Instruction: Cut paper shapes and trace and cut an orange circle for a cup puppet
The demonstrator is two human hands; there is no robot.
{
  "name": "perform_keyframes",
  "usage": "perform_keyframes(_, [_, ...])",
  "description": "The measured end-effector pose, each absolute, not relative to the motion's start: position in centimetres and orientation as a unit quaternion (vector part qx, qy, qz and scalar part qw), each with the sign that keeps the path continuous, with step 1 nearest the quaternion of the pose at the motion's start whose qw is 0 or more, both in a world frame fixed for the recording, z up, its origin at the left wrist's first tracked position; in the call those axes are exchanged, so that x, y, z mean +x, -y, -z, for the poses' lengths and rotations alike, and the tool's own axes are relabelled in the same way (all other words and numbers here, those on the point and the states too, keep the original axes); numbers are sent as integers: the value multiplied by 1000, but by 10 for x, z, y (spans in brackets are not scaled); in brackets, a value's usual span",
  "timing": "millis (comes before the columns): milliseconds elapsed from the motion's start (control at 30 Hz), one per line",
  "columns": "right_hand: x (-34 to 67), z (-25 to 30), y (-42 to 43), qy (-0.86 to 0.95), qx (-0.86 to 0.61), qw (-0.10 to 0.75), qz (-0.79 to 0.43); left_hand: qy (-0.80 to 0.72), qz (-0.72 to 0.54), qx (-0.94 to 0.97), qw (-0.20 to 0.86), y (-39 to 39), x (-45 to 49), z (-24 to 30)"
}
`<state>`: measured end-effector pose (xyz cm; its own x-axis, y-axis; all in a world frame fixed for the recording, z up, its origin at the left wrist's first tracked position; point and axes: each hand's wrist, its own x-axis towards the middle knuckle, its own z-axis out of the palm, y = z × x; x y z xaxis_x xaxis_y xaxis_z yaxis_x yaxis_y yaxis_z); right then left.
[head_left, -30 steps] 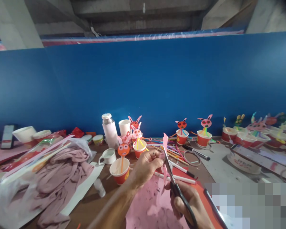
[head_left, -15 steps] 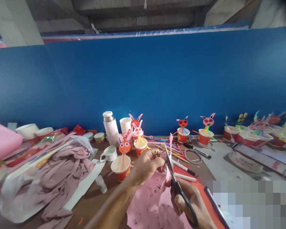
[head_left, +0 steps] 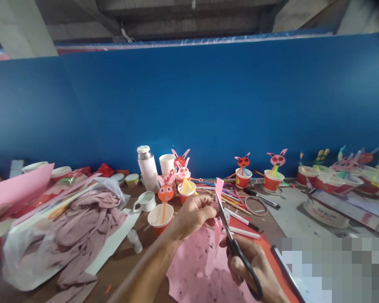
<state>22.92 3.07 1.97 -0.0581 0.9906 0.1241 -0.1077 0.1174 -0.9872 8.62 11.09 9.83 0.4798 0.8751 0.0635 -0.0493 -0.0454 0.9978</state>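
My left hand point(head_left: 198, 214) pinches a small piece of pink paper point(head_left: 219, 187), which stands up in a narrow strip and hangs down in another. In my right hand point(head_left: 252, 261) are black-handled scissors point(head_left: 236, 250), fingers through the loops, their blades pointing up at the paper beside my left fingertips. Below both hands lies a larger pink sheet point(head_left: 189, 265) with dark marks. Under its right side shows a red sheet point(head_left: 267, 246). Just left of my left hand, a red paper cup point(head_left: 159, 216) holds an orange animal face point(head_left: 166, 192) on a stick.
Behind my hands lie white markers point(head_left: 240, 231) and coloured sticks point(head_left: 232, 198). More cups with paper animals point(head_left: 273, 179) stand along the blue wall. A flask point(head_left: 148, 170), a mug point(head_left: 145, 202) and a bag of mauve cloth point(head_left: 88, 219) are on the left.
The pink paper between my fingers has turned, its upright strip now looking wider and further left. At the far left, the large pink sheet has shifted and a hand shows there.
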Motion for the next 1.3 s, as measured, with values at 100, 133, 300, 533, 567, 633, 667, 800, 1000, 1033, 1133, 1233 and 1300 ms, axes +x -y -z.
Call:
perform_keyframes(100, [230,-19,-31,514,-423,535,-520,-338,-373,613,609,-112,84,-100])
perform_keyframes(133, [230,-19,-31,514,-423,533,-523,-338,-369,612,612,-113,83,-100])
perform_keyframes(300, [231,-16,-32,527,-428,521,-518,-345,-355,607,621,-115,82,-99])
perform_keyframes(533, [233,-13,-34,548,-429,511,-505,-344,-349,607,627,-116,82,-100])
perform_keyframes(567, [233,-13,-34,554,-430,505,-503,-342,-349,607,627,-116,82,-100])
perform_keyframes(633, [234,-13,-35,562,-430,493,-506,-341,-349,607,628,-116,81,-101])
perform_keyframes(667, [235,-12,-35,563,-430,490,-508,-340,-350,606,628,-116,81,-101])
perform_keyframes(800, [235,-12,-36,559,-427,485,-520,-341,-350,602,631,-117,80,-101])
perform_keyframes(1000, [233,-17,-33,546,-432,502,-513,-344,-342,601,634,-119,80,-98])
perform_keyframes(1033, [232,-18,-33,545,-433,507,-508,-342,-342,602,635,-119,81,-98])
perform_keyframes(1133, [231,-19,-33,541,-440,520,-493,-337,-351,602,633,-117,85,-96])
perform_keyframes(1233, [231,-18,-33,541,-441,529,-483,-342,-370,600,621,-115,87,-94])
perform_keyframes(1300, [230,-17,-33,543,-437,531,-482,-345,-380,601,612,-114,88,-93])
